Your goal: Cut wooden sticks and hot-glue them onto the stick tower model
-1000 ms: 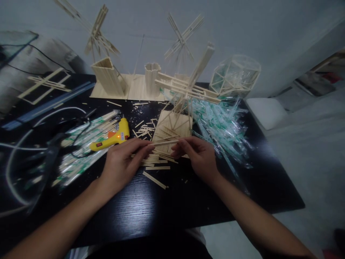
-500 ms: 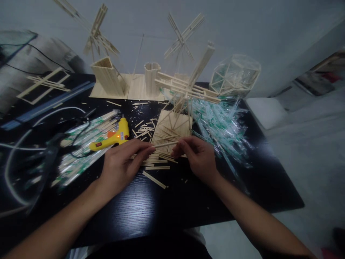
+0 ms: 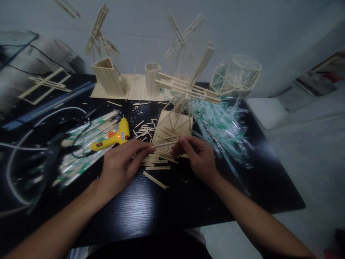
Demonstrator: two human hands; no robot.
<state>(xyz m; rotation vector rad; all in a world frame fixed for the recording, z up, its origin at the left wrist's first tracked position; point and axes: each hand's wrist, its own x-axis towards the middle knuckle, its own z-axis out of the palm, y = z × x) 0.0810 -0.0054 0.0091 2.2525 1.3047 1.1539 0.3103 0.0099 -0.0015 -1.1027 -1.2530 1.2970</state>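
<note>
A thin wooden stick (image 3: 165,144) is stretched level between my two hands above the table. My left hand (image 3: 122,160) pinches its left end, and my right hand (image 3: 198,156) pinches its right end with thumb and fingers. Below them lie several loose wooden sticks (image 3: 155,168). Just behind is a windmill-like stick model (image 3: 185,91) on a base of joined sticks (image 3: 161,124). A yellow hot glue gun (image 3: 111,140) lies left of the model, its small orange light lit, close to my left hand.
Plastic-wrapped stick bundles (image 3: 81,154) and a white cable (image 3: 10,172) lie at left. Clear wrappers (image 3: 221,122) cover the right side. Along the back stand a three-sided stick tower (image 3: 107,77), a round one (image 3: 152,79) and a polyhedral frame (image 3: 234,75). Short offcuts (image 3: 145,131) are scattered mid-table.
Almost nothing differs. Both hands keep the same pinch on the stick, and the whole view has shifted very slightly.
</note>
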